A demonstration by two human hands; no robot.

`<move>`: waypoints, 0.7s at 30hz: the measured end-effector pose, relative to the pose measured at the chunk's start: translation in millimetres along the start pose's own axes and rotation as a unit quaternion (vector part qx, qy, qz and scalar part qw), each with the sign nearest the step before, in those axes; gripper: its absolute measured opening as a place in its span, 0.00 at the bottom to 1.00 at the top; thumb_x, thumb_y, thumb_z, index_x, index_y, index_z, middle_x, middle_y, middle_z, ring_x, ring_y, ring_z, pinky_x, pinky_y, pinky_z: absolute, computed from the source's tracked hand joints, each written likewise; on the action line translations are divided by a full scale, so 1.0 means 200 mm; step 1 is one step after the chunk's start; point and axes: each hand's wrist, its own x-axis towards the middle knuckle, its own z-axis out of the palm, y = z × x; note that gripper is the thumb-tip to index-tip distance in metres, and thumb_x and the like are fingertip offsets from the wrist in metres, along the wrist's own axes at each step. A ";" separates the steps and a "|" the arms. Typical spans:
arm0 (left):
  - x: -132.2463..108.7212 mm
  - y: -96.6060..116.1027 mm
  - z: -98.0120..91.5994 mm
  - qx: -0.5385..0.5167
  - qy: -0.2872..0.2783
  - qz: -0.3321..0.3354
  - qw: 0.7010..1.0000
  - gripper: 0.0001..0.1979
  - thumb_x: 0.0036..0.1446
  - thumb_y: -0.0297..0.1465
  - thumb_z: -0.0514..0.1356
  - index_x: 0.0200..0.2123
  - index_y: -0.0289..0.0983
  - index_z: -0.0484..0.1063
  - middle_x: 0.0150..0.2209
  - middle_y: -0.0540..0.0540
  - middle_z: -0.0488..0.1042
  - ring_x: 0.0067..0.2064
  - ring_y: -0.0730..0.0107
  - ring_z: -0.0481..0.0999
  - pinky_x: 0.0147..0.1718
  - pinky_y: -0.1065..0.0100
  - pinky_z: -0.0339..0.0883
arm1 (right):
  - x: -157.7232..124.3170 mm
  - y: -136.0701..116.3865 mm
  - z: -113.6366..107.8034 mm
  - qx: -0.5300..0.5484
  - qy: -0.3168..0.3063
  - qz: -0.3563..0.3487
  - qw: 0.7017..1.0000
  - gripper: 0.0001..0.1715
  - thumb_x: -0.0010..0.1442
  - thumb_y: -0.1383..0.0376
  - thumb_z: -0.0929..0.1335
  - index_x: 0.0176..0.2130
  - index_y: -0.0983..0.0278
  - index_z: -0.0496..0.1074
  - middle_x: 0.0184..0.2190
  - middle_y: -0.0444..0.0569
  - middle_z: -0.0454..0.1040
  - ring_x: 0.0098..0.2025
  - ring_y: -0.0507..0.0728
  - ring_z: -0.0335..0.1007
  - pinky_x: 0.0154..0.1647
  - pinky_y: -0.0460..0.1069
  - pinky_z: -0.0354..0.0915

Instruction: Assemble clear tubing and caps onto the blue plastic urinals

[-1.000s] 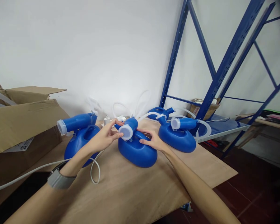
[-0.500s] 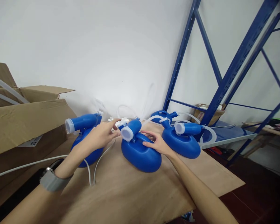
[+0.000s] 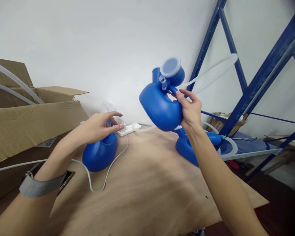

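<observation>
In the air above the table, a blue plastic urinal bottle point(image 3: 159, 108) hangs tilted, its pale round cap point(image 3: 171, 67) facing me. My right hand point(image 3: 192, 111) is closed around its handle, and a clear hose point(image 3: 215, 68) trails off behind it to the right. My left hand point(image 3: 100, 127) holds nothing; thumb and fingers are apart over a second blue urinal bottle point(image 3: 99, 157), partly hiding it. Whether it touches that bottle I cannot tell. Behind my right forearm stands another blue urinal bottle point(image 3: 185, 150), partly covered.
An open cardboard box point(image 3: 36, 127) with clear hoses stands at the left. A white power strip point(image 3: 130, 128) lies by the wall, its cable point(image 3: 108, 173) looping across the wooden tabletop point(image 3: 137, 193). Blue metal shelving point(image 3: 238, 95) rises at the right. A phone point(image 3: 67, 180) lies near my left wrist.
My right hand has gripped the middle bottle by its handle and raised it off the table. My left hand has shifted slightly left and up. The view has turned a little.
</observation>
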 end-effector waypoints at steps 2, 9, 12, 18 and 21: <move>0.00 0.01 0.00 0.009 -0.024 0.013 1.000 0.34 0.58 0.54 0.57 0.60 0.40 0.70 0.45 0.44 0.82 0.42 0.55 0.80 0.42 0.60 0.72 | 0.15 0.09 0.08 -0.013 0.016 -0.031 0.999 0.30 0.60 0.46 0.71 0.54 0.61 0.72 0.44 0.51 0.81 0.47 0.61 0.79 0.49 0.57 0.74; 0.01 -0.06 0.03 0.014 -0.090 0.067 0.994 0.31 0.60 0.51 0.57 0.61 0.40 0.69 0.45 0.44 0.81 0.44 0.57 0.80 0.43 0.63 0.70 | 0.34 0.42 0.35 -0.203 0.011 0.030 0.979 0.21 0.62 0.59 0.69 0.53 0.64 0.76 0.54 0.54 0.77 0.57 0.62 0.70 0.61 0.58 0.65; 0.01 -0.07 0.03 0.009 -0.104 0.071 0.992 0.31 0.60 0.51 0.57 0.61 0.40 0.69 0.45 0.44 0.81 0.44 0.57 0.80 0.43 0.64 0.69 | 0.31 0.56 0.39 -0.323 -0.023 0.099 0.941 0.20 0.63 0.61 0.68 0.54 0.61 0.76 0.54 0.53 0.78 0.58 0.63 0.71 0.64 0.58 0.61; 0.01 -0.06 0.03 0.000 -0.127 0.071 0.989 0.32 0.60 0.51 0.57 0.62 0.42 0.68 0.47 0.45 0.81 0.45 0.57 0.80 0.44 0.64 0.70 | 0.23 0.79 0.36 -0.379 -0.074 0.188 0.903 0.16 0.58 0.65 0.72 0.47 0.62 0.80 0.50 0.56 0.79 0.57 0.66 0.72 0.61 0.59 0.62; 0.01 -0.06 0.04 -0.003 -0.133 0.073 0.988 0.32 0.59 0.51 0.58 0.62 0.43 0.69 0.46 0.45 0.81 0.45 0.57 0.80 0.43 0.64 0.70 | 0.19 0.88 0.33 -0.391 -0.105 0.218 0.888 0.15 0.57 0.66 0.72 0.46 0.62 0.80 0.48 0.54 0.80 0.53 0.63 0.75 0.56 0.55 0.67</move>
